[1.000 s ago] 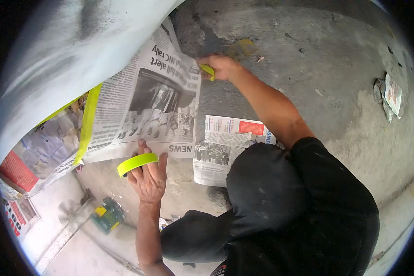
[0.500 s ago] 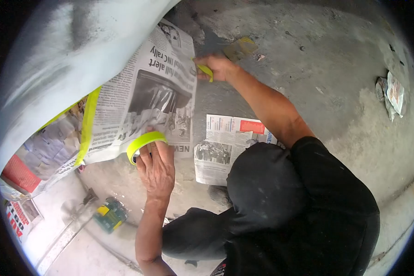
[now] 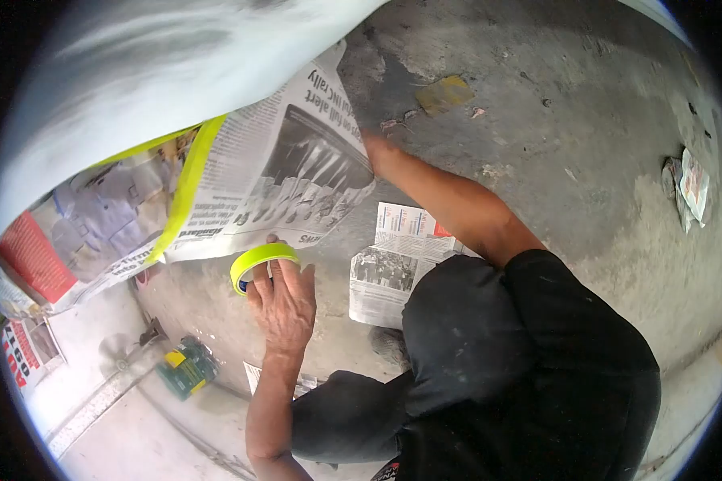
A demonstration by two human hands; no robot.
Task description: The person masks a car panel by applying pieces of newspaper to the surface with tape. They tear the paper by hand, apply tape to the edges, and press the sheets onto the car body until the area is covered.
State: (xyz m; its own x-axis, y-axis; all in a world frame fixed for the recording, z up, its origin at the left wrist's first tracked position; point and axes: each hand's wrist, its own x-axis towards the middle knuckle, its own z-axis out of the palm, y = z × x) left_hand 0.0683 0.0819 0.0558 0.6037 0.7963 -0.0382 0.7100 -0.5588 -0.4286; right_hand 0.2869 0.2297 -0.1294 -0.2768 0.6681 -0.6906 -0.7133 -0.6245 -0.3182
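Note:
My left hand (image 3: 281, 309) holds a roll of neon yellow masking tape (image 3: 265, 253), its fingers through the ring. Just above it hangs the lower edge of a newspaper sheet (image 3: 249, 180). A yellow tape strip (image 3: 188, 184) runs down the sheet's left part, joining it to more newspaper. The sheet hangs below a smooth whitish curved panel (image 3: 176, 72). My right hand (image 3: 377, 156) reaches behind the sheet's right edge; only the wrist area shows and its fingers are hidden.
Another newspaper (image 3: 377, 289) lies on the concrete floor by my knee (image 3: 457, 321). A green and yellow package (image 3: 187, 369) sits at lower left. Crumpled paper (image 3: 690, 188) lies far right, and a flat brownish scrap (image 3: 444, 94) lies on the floor ahead.
My right hand, earlier visible with a short yellow tape piece at the sheet's edge, has gone behind the newspaper. The sheet's right side is now folded and tilted. My left hand still holds the roll.

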